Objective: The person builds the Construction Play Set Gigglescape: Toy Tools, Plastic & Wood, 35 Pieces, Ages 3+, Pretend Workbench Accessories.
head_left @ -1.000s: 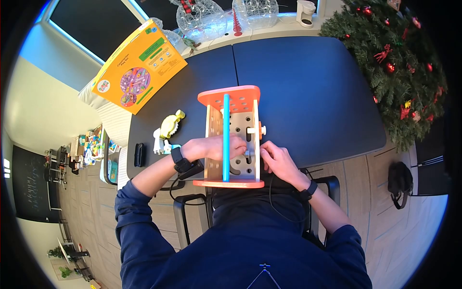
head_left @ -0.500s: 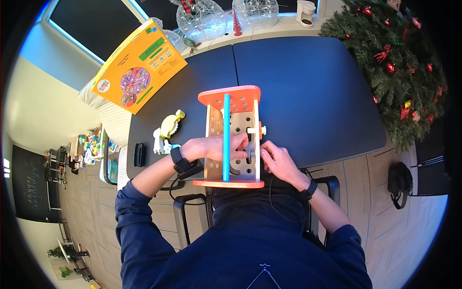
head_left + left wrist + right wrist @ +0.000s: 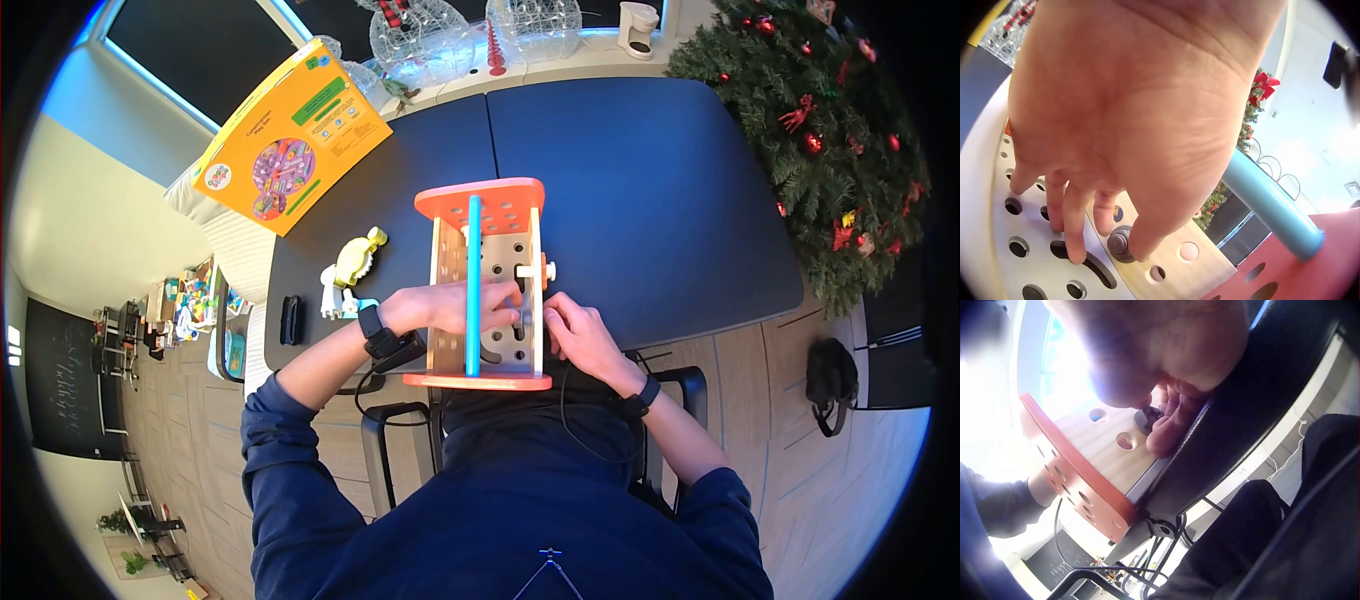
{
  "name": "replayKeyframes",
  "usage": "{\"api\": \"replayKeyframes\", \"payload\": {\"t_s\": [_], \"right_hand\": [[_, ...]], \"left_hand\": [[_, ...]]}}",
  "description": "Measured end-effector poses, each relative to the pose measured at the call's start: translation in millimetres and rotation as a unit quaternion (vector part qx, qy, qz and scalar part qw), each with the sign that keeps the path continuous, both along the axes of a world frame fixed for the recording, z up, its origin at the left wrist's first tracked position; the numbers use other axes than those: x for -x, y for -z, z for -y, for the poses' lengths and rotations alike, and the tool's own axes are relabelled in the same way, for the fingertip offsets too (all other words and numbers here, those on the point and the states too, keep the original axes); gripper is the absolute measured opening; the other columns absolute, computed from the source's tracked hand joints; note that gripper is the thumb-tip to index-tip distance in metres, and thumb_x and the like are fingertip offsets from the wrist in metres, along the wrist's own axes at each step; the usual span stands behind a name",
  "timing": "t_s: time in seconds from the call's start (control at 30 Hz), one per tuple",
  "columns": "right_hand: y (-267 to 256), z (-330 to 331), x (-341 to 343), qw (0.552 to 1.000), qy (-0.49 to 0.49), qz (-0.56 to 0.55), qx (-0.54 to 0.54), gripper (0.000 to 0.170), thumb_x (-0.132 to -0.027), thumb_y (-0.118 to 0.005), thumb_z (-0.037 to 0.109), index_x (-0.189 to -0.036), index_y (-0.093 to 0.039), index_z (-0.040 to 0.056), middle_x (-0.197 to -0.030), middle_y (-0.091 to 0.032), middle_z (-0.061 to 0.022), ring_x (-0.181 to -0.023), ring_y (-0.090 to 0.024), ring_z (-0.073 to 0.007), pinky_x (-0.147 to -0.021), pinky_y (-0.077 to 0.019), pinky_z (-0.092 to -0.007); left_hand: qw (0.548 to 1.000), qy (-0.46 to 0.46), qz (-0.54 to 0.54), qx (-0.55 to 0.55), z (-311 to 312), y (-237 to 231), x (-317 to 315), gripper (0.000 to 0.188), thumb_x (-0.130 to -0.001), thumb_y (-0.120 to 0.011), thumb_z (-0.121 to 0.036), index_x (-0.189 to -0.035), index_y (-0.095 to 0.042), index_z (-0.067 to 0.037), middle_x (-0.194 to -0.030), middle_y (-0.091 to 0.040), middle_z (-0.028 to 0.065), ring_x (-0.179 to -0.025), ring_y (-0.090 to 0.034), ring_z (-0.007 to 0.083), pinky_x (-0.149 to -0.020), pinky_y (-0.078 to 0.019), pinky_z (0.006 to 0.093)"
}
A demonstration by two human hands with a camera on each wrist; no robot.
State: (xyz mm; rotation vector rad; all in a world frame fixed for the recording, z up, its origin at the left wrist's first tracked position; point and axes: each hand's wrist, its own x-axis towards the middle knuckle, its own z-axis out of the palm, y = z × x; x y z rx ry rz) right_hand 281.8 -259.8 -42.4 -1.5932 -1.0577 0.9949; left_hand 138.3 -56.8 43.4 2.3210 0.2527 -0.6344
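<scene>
A wooden toy toolbox [image 3: 478, 382] with orange-red end panels and a blue rod handle [image 3: 473, 270] sits at the table's near edge. My left hand [image 3: 495, 303] reaches under the rod into the box. There, in the left wrist view, its thumb and index finger pinch a round grey nut [image 3: 1121, 244] at the holed side wall; its other fingers spread over the grey base. Outside the same wall, my right hand [image 3: 582, 343] holds a dark grey bolt head [image 3: 1146, 419] between thumb and curled fingers. A cream bolt with an orange piece [image 3: 548, 271] passes through the wall farther up.
A yellow-green and white toy piece [image 3: 352, 262] and a light-blue piece lie left of the box, near a black case [image 3: 291, 320]. The yellow carton [image 3: 290, 140] stands at the table's back left. A decorated tree [image 3: 810, 140] rises at the right. A cable hangs near each wrist.
The left hand's fingers, curled together earlier, have opened out and shifted up along the inside of the wall. The right hand and the box stay where they were.
</scene>
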Motion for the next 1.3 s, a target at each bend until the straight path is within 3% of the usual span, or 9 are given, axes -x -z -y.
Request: {"api": "replayKeyframes", "payload": {"t_s": [0.13, 0.43, 0.53, 0.63, 0.77, 0.93, 1.03, 1.13, 1.3], "right_hand": [[0, 0, 0, 1.000, 0.000, 0.002, -0.002, 0.023, -0.112, -0.054, 0.021, -0.105, -0.061, -0.0001, -0.070, -0.071, -0.0117, -0.060, -0.072, -0.0209, -0.058, -0.0566, -0.0359], [4, 0, -1, 1.000, -0.005, -0.004, -0.006, 0.020, -0.111, -0.055, 0.019, -0.105, -0.060, 0.0003, -0.070, -0.070, -0.0110, -0.059, -0.071, -0.0196, -0.057, -0.0563, -0.0348], [4, 0, -1, 1.000, -0.006, -0.003, -0.007, 0.020, -0.111, -0.055, 0.019, -0.105, -0.060, 0.0002, -0.070, -0.070, -0.0109, -0.059, -0.071, -0.0195, -0.057, -0.0562, -0.0346], [4, 0, -1, 1.000, -0.005, -0.001, -0.008, 0.020, -0.111, -0.055, 0.019, -0.105, -0.060, 0.0002, -0.070, -0.070, -0.0107, -0.059, -0.071, -0.0194, -0.056, -0.0560, -0.0345], [5, 0, -1, 1.000, -0.009, -0.002, -0.014, 0.021, -0.111, -0.056, 0.020, -0.105, -0.060, 0.0003, -0.070, -0.070, -0.0106, -0.058, -0.071, -0.0193, -0.056, -0.0557, -0.0342], [5, 1, -1, 1.000, -0.008, -0.005, -0.018, 0.021, -0.111, -0.056, 0.020, -0.105, -0.060, 0.0003, -0.069, -0.070, -0.0106, -0.058, -0.071, -0.0195, -0.056, -0.0552, -0.0342], [2, 0, -1, 1.000, -0.008, -0.005, -0.011, 0.021, -0.111, -0.056, 0.020, -0.105, -0.060, 0.0002, -0.069, -0.070, -0.0105, -0.058, -0.071, -0.0195, -0.055, -0.0550, -0.0343], [7, 0, -2, 1.000, -0.013, -0.003, -0.016, 0.022, -0.111, -0.056, 0.020, -0.105, -0.060, 0.0000, -0.070, -0.070, -0.0105, -0.058, -0.071, -0.0196, -0.056, -0.0556, -0.0345], [3, 1, -1, 1.000, -0.010, -0.007, -0.013, 0.022, -0.112, -0.055, 0.020, -0.105, -0.060, -0.0004, -0.069, -0.070, -0.0106, -0.058, -0.071, -0.0196, -0.056, -0.0563, -0.0346]], "left_hand": [[0.995, 0.076, -0.048, -0.046, -5, 5, -8, 0.037, -0.112, -0.053, -0.037, -0.131, -0.063, -0.006, -0.112, -0.071, 0.0165, -0.121, -0.062, 0.0345, -0.104, -0.0500, 0.0474], [1.000, -0.013, -0.024, -0.014, 2, 0, -2, 0.035, -0.111, -0.055, -0.035, -0.124, -0.064, -0.003, -0.115, -0.071, 0.0155, -0.121, -0.062, 0.0340, -0.103, -0.0502, 0.0468], [0.999, 0.031, -0.008, -0.008, -3, 8, -4, 0.037, -0.109, -0.060, -0.036, -0.122, -0.060, -0.002, -0.115, -0.070, 0.0180, -0.121, -0.062, 0.0324, -0.103, -0.0500, 0.0453], [0.994, 0.085, -0.065, 0.005, -10, 14, -11, 0.039, -0.108, -0.061, -0.038, -0.123, -0.058, -0.002, -0.114, -0.068, 0.0172, -0.120, -0.060, 0.0310, -0.103, -0.0492, 0.0439], [0.998, 0.037, -0.049, -0.024, 2, -2, -5, 0.040, -0.110, -0.056, -0.040, -0.125, -0.059, -0.003, -0.113, -0.067, 0.0146, -0.117, -0.059, 0.0312, -0.103, -0.0482, 0.0440], [0.999, 0.029, -0.012, -0.009, 0, 12, -2, 0.041, -0.110, -0.055, -0.040, -0.127, -0.058, -0.003, -0.112, -0.066, 0.0160, -0.116, -0.059, 0.0308, -0.103, -0.0472, 0.0445], [0.990, 0.130, 0.042, -0.035, -9, 26, -2, 0.042, -0.110, -0.056, -0.040, -0.129, -0.057, -0.003, -0.110, -0.065, 0.0165, -0.113, -0.059, 0.0302, -0.103, -0.0469, 0.0439], [0.994, 0.095, 0.034, -0.030, -10, 42, 0, 0.041, -0.111, -0.053, -0.039, -0.130, -0.058, -0.003, -0.110, -0.065, 0.0180, -0.109, -0.060, 0.0330, -0.102, -0.0475, 0.0448], [0.999, 0.005, -0.051, -0.011, 4, 11, -6, 0.040, -0.113, -0.049, -0.036, -0.128, -0.061, -0.001, -0.113, -0.067, 0.0201, -0.109, -0.062, 0.0386, -0.099, -0.0495, 0.0494]]}}
